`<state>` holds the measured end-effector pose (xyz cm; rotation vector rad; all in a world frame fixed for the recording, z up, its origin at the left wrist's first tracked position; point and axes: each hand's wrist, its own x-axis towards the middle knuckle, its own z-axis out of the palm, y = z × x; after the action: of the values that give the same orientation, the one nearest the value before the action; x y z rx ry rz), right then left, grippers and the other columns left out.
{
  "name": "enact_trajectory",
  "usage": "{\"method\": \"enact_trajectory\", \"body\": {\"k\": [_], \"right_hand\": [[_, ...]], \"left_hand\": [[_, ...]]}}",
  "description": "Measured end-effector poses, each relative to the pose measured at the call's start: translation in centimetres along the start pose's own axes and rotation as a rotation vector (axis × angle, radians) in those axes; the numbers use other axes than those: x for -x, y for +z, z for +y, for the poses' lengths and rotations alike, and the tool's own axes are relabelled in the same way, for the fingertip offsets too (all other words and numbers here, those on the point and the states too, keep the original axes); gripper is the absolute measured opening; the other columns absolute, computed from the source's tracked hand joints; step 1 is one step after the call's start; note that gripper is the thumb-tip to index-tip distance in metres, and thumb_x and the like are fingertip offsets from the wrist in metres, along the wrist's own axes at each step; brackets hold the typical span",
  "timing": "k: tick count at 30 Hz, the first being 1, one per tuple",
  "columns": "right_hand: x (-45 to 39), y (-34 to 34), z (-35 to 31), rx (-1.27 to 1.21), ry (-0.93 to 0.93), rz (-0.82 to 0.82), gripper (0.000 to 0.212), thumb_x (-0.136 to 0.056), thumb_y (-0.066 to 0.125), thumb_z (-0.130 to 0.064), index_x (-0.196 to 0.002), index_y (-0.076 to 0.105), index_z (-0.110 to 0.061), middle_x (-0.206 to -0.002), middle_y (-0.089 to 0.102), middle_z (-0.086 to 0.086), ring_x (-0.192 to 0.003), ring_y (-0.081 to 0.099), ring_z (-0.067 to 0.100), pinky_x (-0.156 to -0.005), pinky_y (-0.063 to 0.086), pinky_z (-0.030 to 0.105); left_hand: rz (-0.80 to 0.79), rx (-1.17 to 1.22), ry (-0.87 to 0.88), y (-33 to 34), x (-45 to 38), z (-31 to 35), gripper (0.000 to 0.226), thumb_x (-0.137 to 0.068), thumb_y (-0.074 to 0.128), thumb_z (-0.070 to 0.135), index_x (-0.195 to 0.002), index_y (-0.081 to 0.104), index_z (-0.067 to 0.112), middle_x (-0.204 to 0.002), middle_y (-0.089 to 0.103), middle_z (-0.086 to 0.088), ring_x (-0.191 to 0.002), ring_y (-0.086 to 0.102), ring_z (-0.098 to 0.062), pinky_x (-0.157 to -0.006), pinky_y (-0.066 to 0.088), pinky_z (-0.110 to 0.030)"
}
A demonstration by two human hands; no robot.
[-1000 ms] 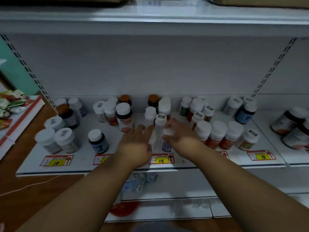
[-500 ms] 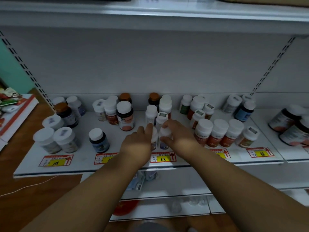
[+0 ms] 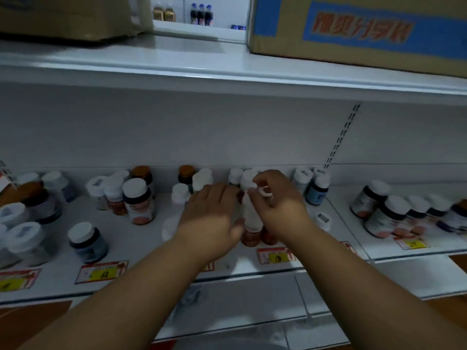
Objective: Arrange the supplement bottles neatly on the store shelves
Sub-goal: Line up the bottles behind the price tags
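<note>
Left hand (image 3: 211,218): fingers extended, resting against bottles mid-shelf.
Right hand (image 3: 276,200): fingers curled, pinching white-capped bottle (image 3: 252,215).
Supplement bottles (image 3: 137,200): scattered on shelf (image 3: 131,246), either side of hands.

I've got both bare forearms reaching up from the bottom corners of the frame, converging twd the middle. My left hand (image 3: 211,215) lies palm down, back of the hand facing the cam, fingers fairly straight & close together pointing fwd, thumb tucked out on the inner side twd the other hand. My right hand (image 3: 276,203) sits just beside it, a bit higher & further fwd, wrist bent, fingers curled in; thumb & forefinger tips (image 3: 255,189) come together in a pinch on smth small & white. Can't tell more, edges blurred. The hands are nearly touching at the thumbs.
</note>
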<state>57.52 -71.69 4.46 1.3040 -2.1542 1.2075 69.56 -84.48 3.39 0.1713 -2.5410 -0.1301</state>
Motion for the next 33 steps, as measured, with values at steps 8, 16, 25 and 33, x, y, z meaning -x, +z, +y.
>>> {"method": "enact_trajectory", "body": {"k": [8,16,25,33], "right_hand": [[-1.9,-8.8,14.2,0.192,0.154,-0.097,0.008,-0.088,0.062,-0.009,-0.095,0.064,-0.009,-0.091,0.059,0.005,-0.083,0.053,0.018,-0.072,0.041,0.029],[-2.1,-9.0,23.3,0.341,0.231,-0.542,0.015,-0.089,0.057,-0.008,-0.095,0.065,0.004,-0.110,0.055,0.026,-0.101,0.055,0.042,-0.085,0.046,0.046],[-2.5,-8.3,26.6,0.305,0.292,-0.542,0.042,-0.093,0.056,-0.015,-0.134,0.048,-0.012,-0.136,0.038,0.018,-0.118,0.045,0.039,-0.100,0.036,0.033],[-2.1,-10.2,19.9,-0.066,0.176,-0.118,0.021,-0.088,0.064,-0.019,-0.108,0.059,-0.017,-0.102,0.059,0.004,-0.091,0.057,0.018,-0.072,0.041,0.020]], "left_hand": [[-0.017,0.120,-0.070,5.2,-5.9,9.6,0.050,-0.080,0.060,0.035,-0.124,0.058,0.010,-0.114,0.060,-0.012,-0.100,0.055,-0.033,-0.085,0.046,-0.040],[-0.047,0.099,-0.182,8.9,-8.5,16.0,0.047,-0.083,0.063,0.031,-0.122,0.060,0.005,-0.112,0.061,-0.015,-0.100,0.057,-0.036,-0.086,0.047,-0.044],[-0.061,0.087,-0.239,9.9,-8.2,17.5,0.046,-0.080,0.072,0.026,-0.120,0.062,0.006,-0.107,0.063,-0.014,-0.095,0.058,-0.034,-0.081,0.049,-0.042],[0.048,0.225,-0.391,8.1,-7.2,15.3,0.049,-0.082,0.060,0.037,-0.124,0.058,0.012,-0.116,0.060,-0.009,-0.108,0.054,-0.030,-0.090,0.045,-0.039]]}}
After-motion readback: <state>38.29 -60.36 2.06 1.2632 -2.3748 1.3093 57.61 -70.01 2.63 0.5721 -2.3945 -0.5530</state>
